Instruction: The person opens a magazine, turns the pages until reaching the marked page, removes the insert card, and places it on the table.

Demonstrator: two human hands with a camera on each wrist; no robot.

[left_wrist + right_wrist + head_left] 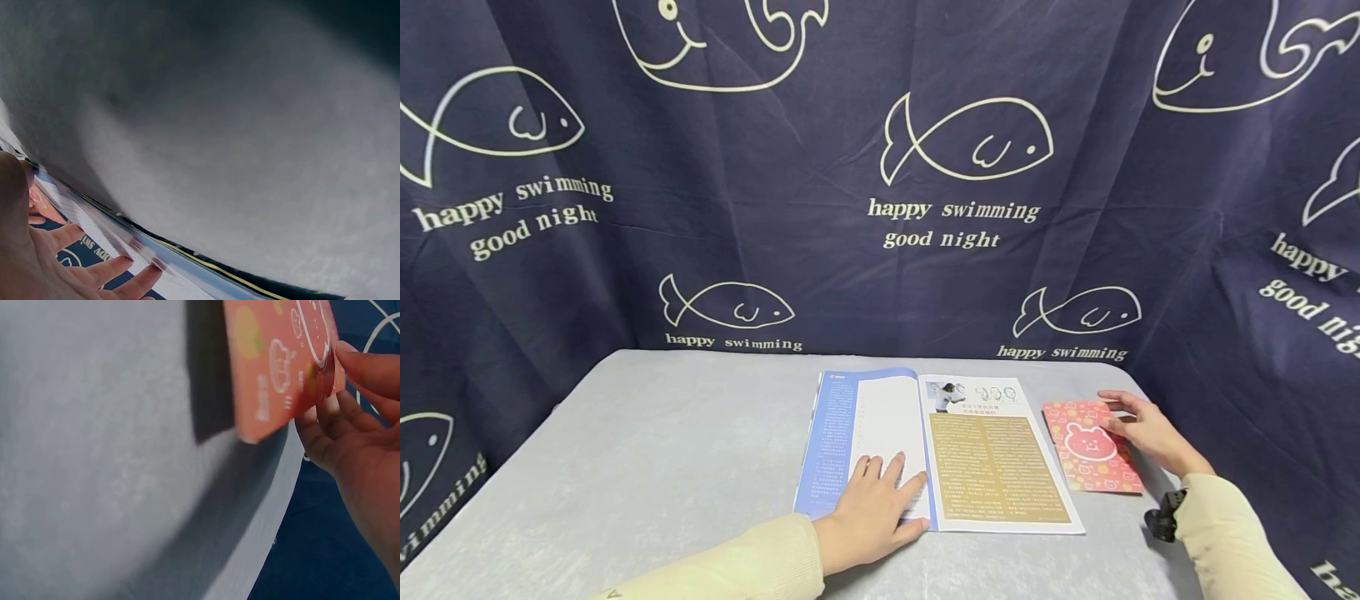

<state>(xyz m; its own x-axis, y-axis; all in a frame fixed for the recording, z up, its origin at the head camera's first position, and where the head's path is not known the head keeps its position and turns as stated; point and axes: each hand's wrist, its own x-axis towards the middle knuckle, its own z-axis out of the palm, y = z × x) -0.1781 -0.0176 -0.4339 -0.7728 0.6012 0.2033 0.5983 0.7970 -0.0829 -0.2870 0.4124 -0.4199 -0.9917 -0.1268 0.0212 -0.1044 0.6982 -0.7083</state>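
An open magazine [1000, 467] lies on the table, its left page blue and white, its right page carrying a brown text block. My left hand [872, 508] rests on the left page near the fold, fingers spread; in the left wrist view its fingers [100, 274] look straight. To the right of the magazine is a small pink booklet [1086, 450] with a white-outlined bear face. My right hand [1150, 433] pinches its right edge. In the right wrist view the thumb is on the cover of the booklet [281, 369], the other fingers beneath, and its near corner is off the table.
The grey-covered table [662, 467] has rounded far corners. Behind it and along both sides hangs a dark blue curtain [820, 208] printed with white fish and lettering. A small black device [1165, 517] sits on the right wrist.
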